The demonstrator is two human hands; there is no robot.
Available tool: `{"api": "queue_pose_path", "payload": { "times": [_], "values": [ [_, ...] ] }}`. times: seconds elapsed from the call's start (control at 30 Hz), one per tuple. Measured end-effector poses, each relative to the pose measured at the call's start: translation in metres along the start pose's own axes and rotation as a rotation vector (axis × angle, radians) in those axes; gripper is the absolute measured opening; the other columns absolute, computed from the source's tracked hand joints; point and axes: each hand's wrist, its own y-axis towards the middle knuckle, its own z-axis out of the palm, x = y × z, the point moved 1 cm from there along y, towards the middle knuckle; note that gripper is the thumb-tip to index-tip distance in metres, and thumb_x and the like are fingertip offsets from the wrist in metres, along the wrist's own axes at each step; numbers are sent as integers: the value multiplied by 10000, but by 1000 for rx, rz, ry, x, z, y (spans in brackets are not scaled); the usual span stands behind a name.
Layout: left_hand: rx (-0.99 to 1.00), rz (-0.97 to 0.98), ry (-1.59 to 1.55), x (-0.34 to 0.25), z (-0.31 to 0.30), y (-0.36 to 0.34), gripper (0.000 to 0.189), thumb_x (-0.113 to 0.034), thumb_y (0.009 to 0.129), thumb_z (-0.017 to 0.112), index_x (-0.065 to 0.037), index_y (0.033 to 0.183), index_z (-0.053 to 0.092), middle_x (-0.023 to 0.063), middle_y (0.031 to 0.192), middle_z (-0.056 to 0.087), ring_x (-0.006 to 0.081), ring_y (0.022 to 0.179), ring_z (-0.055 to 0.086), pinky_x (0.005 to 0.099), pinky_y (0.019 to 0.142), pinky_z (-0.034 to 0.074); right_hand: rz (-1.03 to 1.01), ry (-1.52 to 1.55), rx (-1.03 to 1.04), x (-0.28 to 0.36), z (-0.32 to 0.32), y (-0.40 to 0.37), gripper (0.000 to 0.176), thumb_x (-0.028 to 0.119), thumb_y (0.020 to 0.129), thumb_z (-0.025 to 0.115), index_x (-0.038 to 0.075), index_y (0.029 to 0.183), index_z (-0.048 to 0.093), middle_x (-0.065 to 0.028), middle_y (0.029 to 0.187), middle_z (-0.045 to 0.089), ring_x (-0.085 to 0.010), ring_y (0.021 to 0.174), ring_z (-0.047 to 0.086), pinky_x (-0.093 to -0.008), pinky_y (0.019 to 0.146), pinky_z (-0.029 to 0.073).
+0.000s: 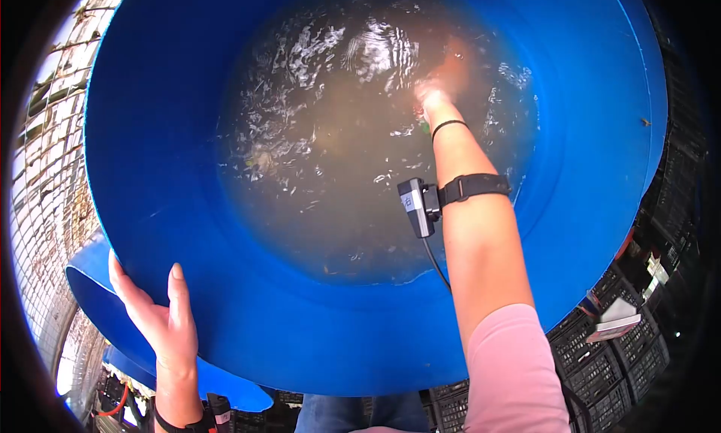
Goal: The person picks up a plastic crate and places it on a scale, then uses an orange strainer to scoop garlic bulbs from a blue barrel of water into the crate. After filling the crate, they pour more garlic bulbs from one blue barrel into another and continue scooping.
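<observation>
A large round blue tub [300,335] holds murky, rippling water [353,162] with bits of debris in it. My right hand [443,80] reaches into the water at the upper right of the pool. Its fingers are under the surface and blurred, so what they hold, if anything, is hidden. A black strap with a small device [419,208] sits on my right forearm. At the tub's lower left rim, my left hand [161,305] rests with thumb and fingers apart, touching the rim and holding nothing else.
Another blue container [94,283] stands below the tub's left side. Netting [45,185] rises along the left edge. Black plastic crates [601,373] lie at the lower right, with a white and pink box [616,324] on them. A red hose [120,403] shows at the lower left.
</observation>
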Motion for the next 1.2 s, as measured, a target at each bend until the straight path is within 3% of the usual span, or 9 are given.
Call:
{"api": "queue_pose_path", "payload": {
  "times": [0.03,0.23,0.57,0.73,0.93,1.2],
  "values": [
    [4,7,-6,1,0,-1,646,-6,826,591,57,1362,235,186,1326,354,261,1220,383,358,1034,277,-145,-138,-71,6,5,1,373,341,941,369,110,1091,620,-132,1138,594,-229,1064,560,-321,822,478],
    [-9,23,7,6,-2,1,632,-62,842,605,38,1363,261,177,1331,370,253,1229,381,350,1040,271,-481,-325,-243,70,1,-72,319,292,918,422,101,1142,546,-121,1068,611,-213,981,577,-307,783,483],
    [-12,7,85,0,-1,2,641,-44,826,615,59,1348,257,197,1309,365,265,1197,405,357,1024,288,-702,-309,-255,101,26,-166,379,210,880,509,85,1226,421,-102,951,640,-185,844,607,-284,717,491],
    [-26,53,123,7,-2,2,617,-116,859,608,55,1348,274,194,1331,375,249,1212,398,330,1028,281,-689,-281,-205,82,39,-200,421,180,868,534,73,1246,385,-98,910,647,-173,789,614,-280,683,494],
    [-54,118,117,8,0,4,618,-47,822,621,66,1327,283,200,1255,428,258,1163,437,342,1006,307,-624,-96,36,82,72,-231,409,164,865,530,53,1232,387,-101,893,644,-164,749,608,-287,643,497],
    [-46,176,157,8,1,4,607,-26,811,617,58,1317,293,198,1235,431,270,1147,446,348,999,317,-136,462,629,35,125,-284,394,143,862,525,26,1214,391,-105,870,639,-151,695,600,-296,590,501]
  ]
}}
